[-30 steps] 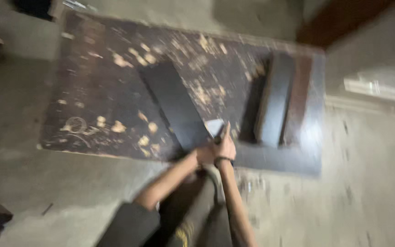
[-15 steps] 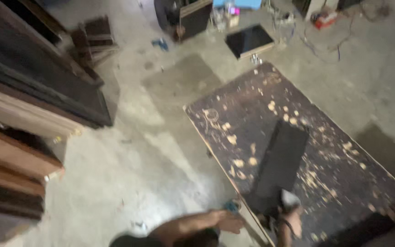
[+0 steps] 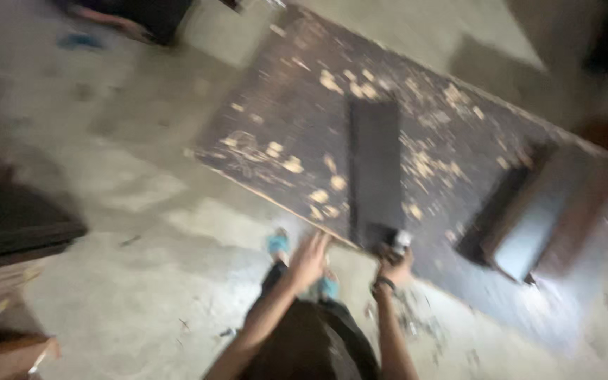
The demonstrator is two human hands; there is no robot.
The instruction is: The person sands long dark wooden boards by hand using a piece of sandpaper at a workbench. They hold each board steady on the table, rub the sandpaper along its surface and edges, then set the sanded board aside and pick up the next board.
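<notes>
Pretty blurry shot, but here's the background stuff: a big dark, worn wooden board [image 3: 283, 127] speckled with pale chips lies flat on the grey concrete floor [image 3: 128, 232]. Toward its right end sits a stack of dark rectangular planks [image 3: 536, 218]. Off to the left there's a dark slab resting on brownish timber [image 3: 8, 232]. Top left, a small blue object [image 3: 79, 41] lies on the floor.

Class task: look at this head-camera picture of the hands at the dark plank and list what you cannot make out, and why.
- Head view, right hand: a small pale object at the plank end; motion blur hides its kind and the grip.
- Left hand: fingers smeared; contact with the board unclear.
- Dark stack: blurred, make-up unreadable.
- Top-left figure: cut off by the edge.
</notes>
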